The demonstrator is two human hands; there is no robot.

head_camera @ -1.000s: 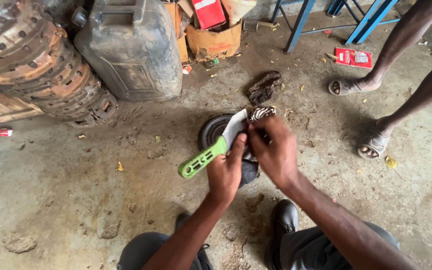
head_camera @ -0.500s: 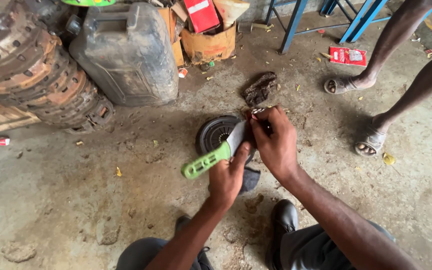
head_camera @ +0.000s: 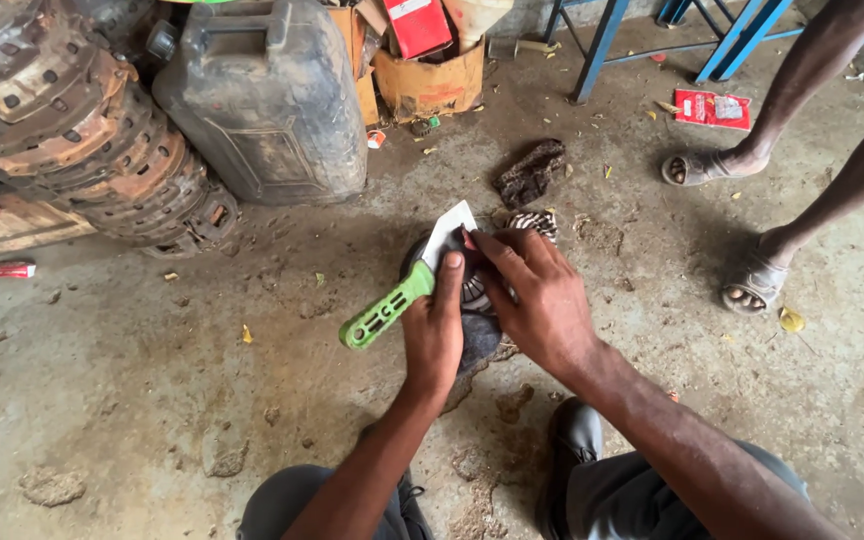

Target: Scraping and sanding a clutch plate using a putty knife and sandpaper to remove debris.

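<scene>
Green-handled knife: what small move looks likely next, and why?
Probably a short draw of the green-handled knife across the round metal part: the left hand grips its handle, the blade lies over the part, and the right hand steadies the tip.

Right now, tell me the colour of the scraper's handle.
Bright green; the scraper handle shows best in the head view, under the left hand.
</scene>
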